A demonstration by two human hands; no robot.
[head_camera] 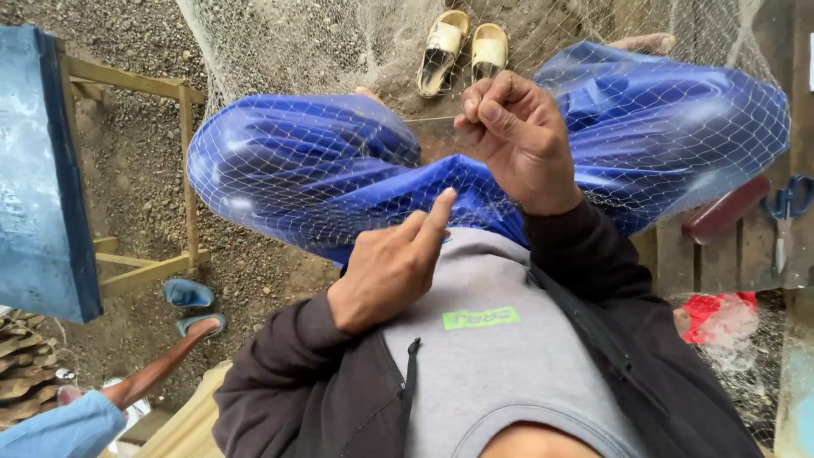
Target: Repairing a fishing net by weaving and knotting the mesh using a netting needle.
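Net (280, 182) draped over knees, kept taut. Right hand (517, 136) grip pinching thread (428, 120). Left hand (394, 267) grip loose, forefinger raised, hooking mesh.

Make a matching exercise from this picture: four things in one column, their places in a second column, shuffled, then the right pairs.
Things:
1. sandals
2. scissors
3. net
4. right hand

Places:
A. draped over the blue-clad knees
B. lying on the wooden boards at the right edge
C. on the gravel beyond the knees
D. raised above the lap, fingers pinching a thin thread

Pairs: 1-C, 2-B, 3-A, 4-D
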